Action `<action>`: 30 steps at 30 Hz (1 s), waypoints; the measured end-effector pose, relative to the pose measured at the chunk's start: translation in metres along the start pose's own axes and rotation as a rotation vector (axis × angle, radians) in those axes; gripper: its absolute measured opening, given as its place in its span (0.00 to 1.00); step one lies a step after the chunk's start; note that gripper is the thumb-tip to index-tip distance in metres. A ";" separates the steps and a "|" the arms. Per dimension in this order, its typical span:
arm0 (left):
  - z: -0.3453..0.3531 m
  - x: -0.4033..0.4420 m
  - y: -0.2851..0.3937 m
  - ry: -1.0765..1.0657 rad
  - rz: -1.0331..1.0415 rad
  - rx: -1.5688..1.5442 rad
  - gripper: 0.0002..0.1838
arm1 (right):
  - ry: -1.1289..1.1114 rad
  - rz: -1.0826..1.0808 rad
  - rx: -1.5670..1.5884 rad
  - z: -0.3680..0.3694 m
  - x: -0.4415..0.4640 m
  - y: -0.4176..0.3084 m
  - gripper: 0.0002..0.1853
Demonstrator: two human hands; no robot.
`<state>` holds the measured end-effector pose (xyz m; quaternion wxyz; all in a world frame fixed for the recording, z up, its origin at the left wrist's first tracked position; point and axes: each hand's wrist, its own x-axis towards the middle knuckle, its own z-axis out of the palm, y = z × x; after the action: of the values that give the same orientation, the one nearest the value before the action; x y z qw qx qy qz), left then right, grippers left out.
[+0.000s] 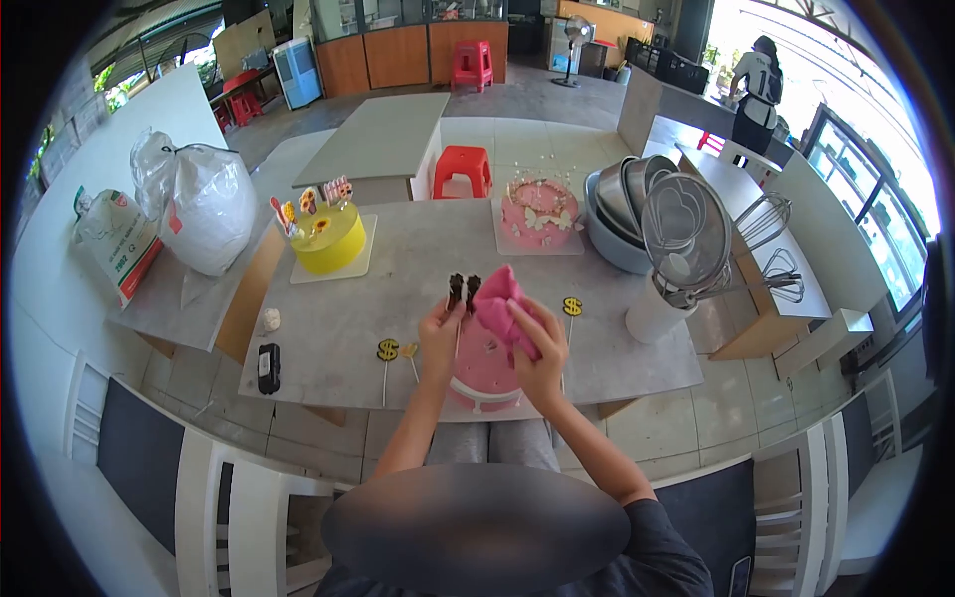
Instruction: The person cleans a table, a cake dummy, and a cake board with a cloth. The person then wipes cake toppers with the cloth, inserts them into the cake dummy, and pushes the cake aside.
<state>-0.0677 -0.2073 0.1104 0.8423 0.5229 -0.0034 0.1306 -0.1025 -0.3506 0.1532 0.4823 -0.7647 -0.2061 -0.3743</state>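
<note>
My left hand (439, 333) is closed on a small dark cake topper (457, 290) with a thin stick below it. A second dark piece (474, 288) stands right beside it; whether the two are joined I cannot tell. Wrapped in the fingers of my right hand (541, 350) is a soft pink piping bag (500, 310), close to the dark pieces. Both hands are above a round pink cake (481, 370) at the table's near edge. Dollar-sign toppers on sticks lie left (388, 350) and right (572, 307) of the cake, with a small gold topper (409, 350) nearby.
The grey table (428, 239) also bears a yellow cake (328, 242), a pink butterfly cake (539, 221), nested metal bowls (617, 224), a white container of whisks (659, 316) and a black object (269, 368). A person (758, 99) stands far right.
</note>
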 end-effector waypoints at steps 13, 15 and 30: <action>0.012 -0.032 0.062 -0.193 -0.080 -0.145 0.11 | 0.083 -0.396 -0.277 -0.019 0.093 0.018 0.15; 0.011 -0.026 0.066 -0.140 -0.060 -0.112 0.11 | 0.198 -0.389 -0.176 -0.031 0.097 -0.005 0.15; 0.033 -0.012 0.075 -0.212 0.036 -0.338 0.13 | -0.289 1.031 1.222 -0.010 0.052 0.019 0.10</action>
<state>-0.0919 -0.2075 0.1893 0.9106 0.3846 -0.1233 0.0874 -0.0599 -0.3707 0.1849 0.8950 -0.4060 -0.0560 0.1758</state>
